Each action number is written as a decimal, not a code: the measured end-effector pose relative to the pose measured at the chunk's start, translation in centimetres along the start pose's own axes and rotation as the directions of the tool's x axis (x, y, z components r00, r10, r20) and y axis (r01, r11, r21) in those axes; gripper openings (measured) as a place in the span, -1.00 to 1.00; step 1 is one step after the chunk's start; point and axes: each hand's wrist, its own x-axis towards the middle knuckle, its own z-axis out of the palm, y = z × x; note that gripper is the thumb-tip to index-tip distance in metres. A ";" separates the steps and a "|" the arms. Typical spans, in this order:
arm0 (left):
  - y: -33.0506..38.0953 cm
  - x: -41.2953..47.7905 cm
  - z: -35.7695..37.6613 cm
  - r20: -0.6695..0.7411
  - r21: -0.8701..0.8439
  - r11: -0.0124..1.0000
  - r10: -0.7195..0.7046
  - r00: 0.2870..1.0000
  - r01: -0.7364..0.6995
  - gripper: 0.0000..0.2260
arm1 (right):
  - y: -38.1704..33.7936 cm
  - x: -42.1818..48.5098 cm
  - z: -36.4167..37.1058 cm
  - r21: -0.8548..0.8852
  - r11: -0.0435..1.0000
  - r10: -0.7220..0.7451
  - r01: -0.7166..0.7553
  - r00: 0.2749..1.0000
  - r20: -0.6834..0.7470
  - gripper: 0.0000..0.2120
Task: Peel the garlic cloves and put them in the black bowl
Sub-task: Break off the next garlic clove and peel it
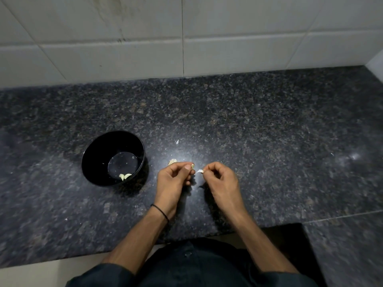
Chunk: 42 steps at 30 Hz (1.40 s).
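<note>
A: So where's the garlic at?

B: Well, left hand (176, 177) pinches a small pale garlic clove (192, 166), and right hand (220, 177) pinches a white papery skin flake (200, 171) just beside it. Two peeled cloves (125, 176) sit in the round black bowl (93, 154) on the speckled dark granite bench (269, 131). The tan lump (172, 161) behind the left hand is maybe garlic, too blurry to say.

No text, label, brand, number or sign can be read on the black bowl (97, 154), the granite counter (269, 131) or the tiled wall (248, 48).
</note>
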 end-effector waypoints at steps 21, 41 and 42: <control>0.2 -0.2 -1.1 0.086 0.428 0.886 0.155 0.984 -0.178 -0.92 | 0.5 0.6 1.8 -0.078 0.983 -0.172 0.167 0.983 -0.066 -0.90; 0.4 -0.8 -0.1 -0.007 0.330 0.944 0.026 1.000 -0.022 -0.75 | 0.6 0.6 3.3 0.180 0.981 0.089 -0.070 0.992 -0.095 -0.87; 0.3 -0.6 -0.3 0.004 0.358 0.933 0.041 0.999 -0.040 -0.75 | 0.6 0.6 3.2 0.186 0.980 0.094 -0.075 0.991 -0.095 -0.87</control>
